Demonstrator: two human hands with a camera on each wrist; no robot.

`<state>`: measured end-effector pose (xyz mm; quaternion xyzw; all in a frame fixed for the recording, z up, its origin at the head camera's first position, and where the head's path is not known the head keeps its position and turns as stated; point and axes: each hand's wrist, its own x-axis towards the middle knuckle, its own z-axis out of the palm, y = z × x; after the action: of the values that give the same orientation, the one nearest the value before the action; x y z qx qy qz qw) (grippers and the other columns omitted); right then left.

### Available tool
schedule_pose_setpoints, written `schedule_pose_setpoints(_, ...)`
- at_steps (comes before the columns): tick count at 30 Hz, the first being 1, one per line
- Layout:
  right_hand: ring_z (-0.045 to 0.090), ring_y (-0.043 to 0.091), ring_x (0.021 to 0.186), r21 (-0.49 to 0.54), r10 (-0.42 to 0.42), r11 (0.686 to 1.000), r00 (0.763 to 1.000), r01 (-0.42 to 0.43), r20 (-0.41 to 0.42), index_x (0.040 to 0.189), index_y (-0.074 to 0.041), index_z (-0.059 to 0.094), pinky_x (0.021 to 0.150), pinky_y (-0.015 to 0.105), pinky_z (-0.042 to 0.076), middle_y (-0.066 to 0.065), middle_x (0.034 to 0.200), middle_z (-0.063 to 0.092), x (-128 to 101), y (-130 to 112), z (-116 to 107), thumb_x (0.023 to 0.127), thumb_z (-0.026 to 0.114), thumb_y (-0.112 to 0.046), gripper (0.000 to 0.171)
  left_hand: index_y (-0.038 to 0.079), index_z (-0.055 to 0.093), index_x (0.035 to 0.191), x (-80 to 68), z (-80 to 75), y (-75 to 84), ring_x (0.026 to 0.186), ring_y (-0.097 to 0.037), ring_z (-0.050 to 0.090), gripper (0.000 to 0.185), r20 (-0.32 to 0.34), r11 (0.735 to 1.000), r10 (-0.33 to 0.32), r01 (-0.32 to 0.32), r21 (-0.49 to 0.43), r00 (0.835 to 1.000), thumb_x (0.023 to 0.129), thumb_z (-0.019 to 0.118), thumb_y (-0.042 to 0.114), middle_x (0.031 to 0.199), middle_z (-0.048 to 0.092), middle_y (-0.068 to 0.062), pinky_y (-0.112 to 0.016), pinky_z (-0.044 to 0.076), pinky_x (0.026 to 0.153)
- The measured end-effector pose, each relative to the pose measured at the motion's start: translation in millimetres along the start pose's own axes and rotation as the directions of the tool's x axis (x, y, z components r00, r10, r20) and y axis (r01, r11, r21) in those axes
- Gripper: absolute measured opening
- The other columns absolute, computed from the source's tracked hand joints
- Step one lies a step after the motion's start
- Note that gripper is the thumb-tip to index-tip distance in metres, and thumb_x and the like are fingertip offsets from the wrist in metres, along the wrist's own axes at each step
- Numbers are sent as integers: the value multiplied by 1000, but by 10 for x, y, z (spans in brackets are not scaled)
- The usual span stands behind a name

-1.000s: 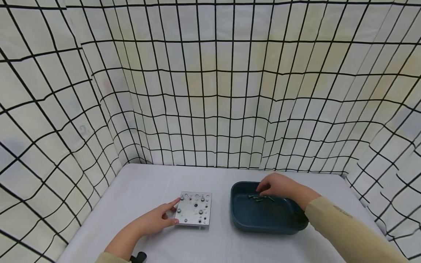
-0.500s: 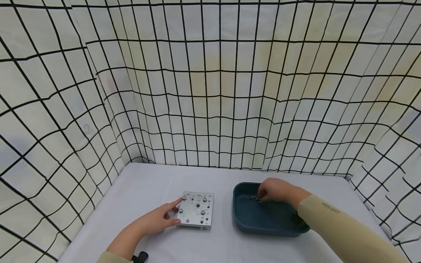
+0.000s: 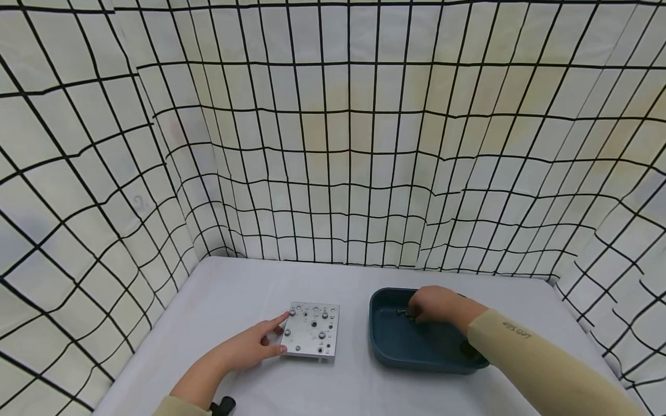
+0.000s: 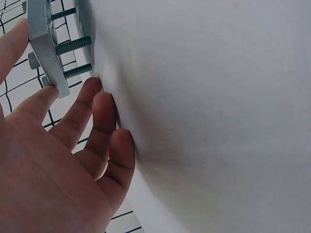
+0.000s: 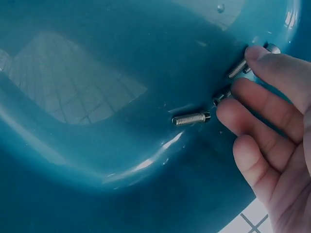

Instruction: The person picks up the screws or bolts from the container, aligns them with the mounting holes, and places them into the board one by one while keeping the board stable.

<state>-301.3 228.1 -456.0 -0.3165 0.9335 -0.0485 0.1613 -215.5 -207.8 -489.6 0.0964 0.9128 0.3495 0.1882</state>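
A silver metal plate [image 3: 311, 329], with several screws through it, stands on the table at left centre. In the left wrist view, threaded screw ends [image 4: 73, 45] stick out below the plate. My left hand [image 3: 252, 346] touches its left side with thumb and index fingertips; the other fingers reach down to the cloth. Inside the dark blue tray [image 3: 377, 346] is my right hand [image 3: 437, 304], fingertips down among several small screws. A screw [image 5: 237, 69] lies under a fingertip, another screw [image 5: 192, 118] just beside the fingers. Whether any screw is pinched is unclear.
A white cloth covers the table [image 3: 250, 283]. Behind it and at both sides hang white walls with black netting [image 3: 333, 173]. A small black object [image 3: 224, 406] shows at my left wrist near the front edge.
My right hand has lowered into the tray and closed in on the screws, moving slightly toward me. The left hand keeps its place at the plate. The view has shifted a little.
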Motion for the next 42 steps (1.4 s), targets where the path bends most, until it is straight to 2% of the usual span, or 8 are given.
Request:
schedule_pose_setpoints(3,62,8,78,-23,7,1000,1000,-7,-1,93,-16,75,75,32,52,-9,86,68,11,-1,24,84,80,-13,11,22,36,155,6,5,-5,78,-18,50,83,0,1000,-1,1,-6,1000,86,76,42,126,54,-4,-33,44,63)
schedule_pose_setpoints(13,56,5,70,-76,-51,996,999,50,-9,84,-20,73,68,29,50,-12,78,62,7,-3,87,83,81,-15,9,21,36,155,-1,5,6,79,-18,50,83,2,1000,1,-1,-2,1000,86,76,42,125,53,-4,-33,44,65)
schedule_pose_setpoints(34,49,3,65,-142,-129,982,991,121,-46,81,-19,71,64,27,47,-13,75,58,65,-47,109,83,80,-17,9,22,36,155,-11,10,14,80,-18,50,83,-1,1000,-10,10,-7,1000,85,76,42,126,53,-4,-33,44,65)
schedule_pose_setpoints(38,48,3,64,-144,-137,981,990,131,-33,80,-20,71,62,26,46,-14,73,56,75,-60,100,84,78,-16,9,23,36,155,-10,9,15,80,-18,49,83,-3,1000,-10,10,0,1000,85,76,42,126,53,-3,-33,43,65)
schedule_pose_setpoints(42,49,4,63,-105,-126,987,992,123,-25,79,-19,70,62,27,46,-14,72,56,67,-75,67,84,76,-13,10,23,36,155,-8,5,25,80,-18,49,83,-4,1000,-16,16,-4,1000,85,76,42,126,53,-3,-34,43,66)
